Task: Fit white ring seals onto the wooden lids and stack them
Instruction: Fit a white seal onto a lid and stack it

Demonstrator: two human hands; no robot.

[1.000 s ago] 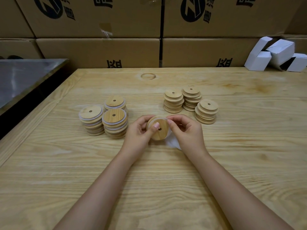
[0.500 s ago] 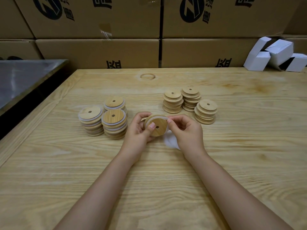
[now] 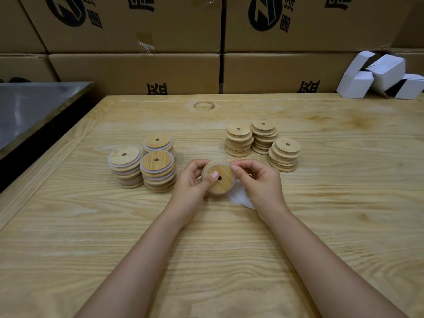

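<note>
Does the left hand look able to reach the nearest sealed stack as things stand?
Likely yes: the left hand, gripping the lid, sits beside that stack with only bare table between; the right hand, pinching the lid's rim, must release first.

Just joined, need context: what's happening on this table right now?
A person holds one wooden lid in both hands: the left hand grips it, thumb on its face; the right hand pinches its upper edge, apparently working a white seal on. Three sealed stacks stand to its left, three bare stacks to its right. Under the right hand lie loose white seals.
</note>
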